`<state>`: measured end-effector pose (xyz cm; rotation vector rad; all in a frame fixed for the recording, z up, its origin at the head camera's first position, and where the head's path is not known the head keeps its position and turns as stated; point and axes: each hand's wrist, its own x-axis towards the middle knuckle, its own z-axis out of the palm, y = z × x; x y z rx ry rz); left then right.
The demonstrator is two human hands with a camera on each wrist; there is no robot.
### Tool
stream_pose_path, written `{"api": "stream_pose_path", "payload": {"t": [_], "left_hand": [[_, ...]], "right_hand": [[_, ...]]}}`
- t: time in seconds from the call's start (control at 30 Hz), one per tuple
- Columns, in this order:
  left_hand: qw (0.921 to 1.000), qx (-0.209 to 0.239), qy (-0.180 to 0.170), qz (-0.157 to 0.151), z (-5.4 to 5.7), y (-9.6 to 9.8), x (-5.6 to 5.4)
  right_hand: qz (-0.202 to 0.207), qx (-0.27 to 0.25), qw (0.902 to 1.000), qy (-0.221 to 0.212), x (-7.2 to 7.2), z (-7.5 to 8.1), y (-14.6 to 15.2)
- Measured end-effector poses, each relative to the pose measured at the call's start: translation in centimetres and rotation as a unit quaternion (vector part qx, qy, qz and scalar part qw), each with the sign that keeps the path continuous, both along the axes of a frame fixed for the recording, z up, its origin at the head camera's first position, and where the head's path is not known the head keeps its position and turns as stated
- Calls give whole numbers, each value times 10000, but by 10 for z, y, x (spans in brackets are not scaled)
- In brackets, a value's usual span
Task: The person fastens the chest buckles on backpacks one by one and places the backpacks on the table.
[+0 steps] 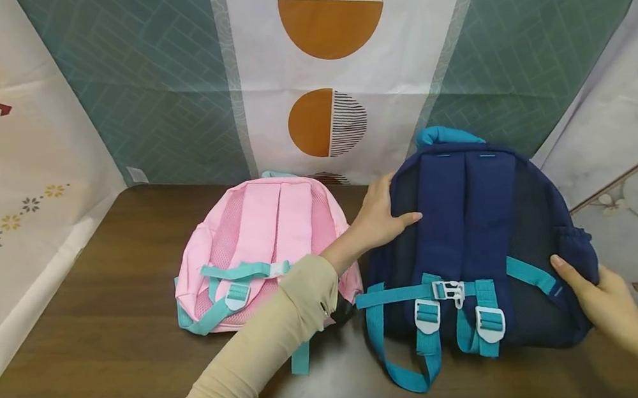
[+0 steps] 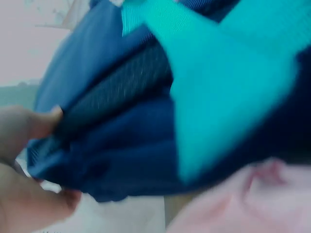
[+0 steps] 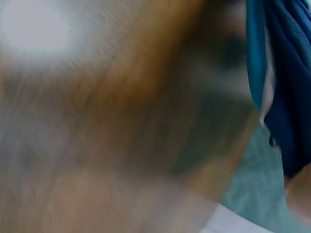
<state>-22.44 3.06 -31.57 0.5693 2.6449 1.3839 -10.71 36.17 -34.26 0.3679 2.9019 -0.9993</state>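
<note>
A navy backpack (image 1: 441,213) stands at the right, its shoulder straps facing me. My left hand (image 1: 381,215) grips its upper left edge, thumb on the front and fingers behind. At the lower right side, my right hand (image 1: 605,299) holds the bag by the side pocket (image 1: 574,251), its fingers hidden behind. Teal webbing (image 1: 411,379) hangs at the bottom, and a white buckle (image 1: 449,291) joins the two straps. In the left wrist view, thumb and fingers pinch the navy cloth (image 2: 131,121). The right wrist view catches only part of the right hand (image 3: 299,199) at the edge.
Left of the navy bag, a pink backpack (image 1: 260,220) with teal straps leans back on the brown wooden table (image 1: 106,322). My left sleeve (image 1: 263,339) crosses in front of it. Patterned cloths (image 1: 169,79) hang behind and along both sides.
</note>
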Motion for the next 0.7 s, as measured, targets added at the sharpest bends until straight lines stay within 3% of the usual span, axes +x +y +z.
{"api": "stream_pose_path", "payload": {"t": [0.1,0.2,0.33,0.47,0.6,0.7], "left_hand": [[9992,-375,25,122,-6,7,4],[9974,-681,9,215,-17,12,5],[9932,-1070,-278,364,-32,16,2],[9833,-1619,-679,487,-43,16,0],[9719,-2114,-911,502,-49,15,0],[9657,-2414,-860,426,-51,15,1]], "right_hand": [[-396,173,9977,527,-2,-15,-7],[-527,141,9960,706,-8,-29,-13],[-531,67,9966,620,-19,-43,-19],[-330,192,9979,526,-31,-52,-23],[-102,330,9983,468,-42,-56,-27],[4,325,9993,210,-49,-57,-28]]}}
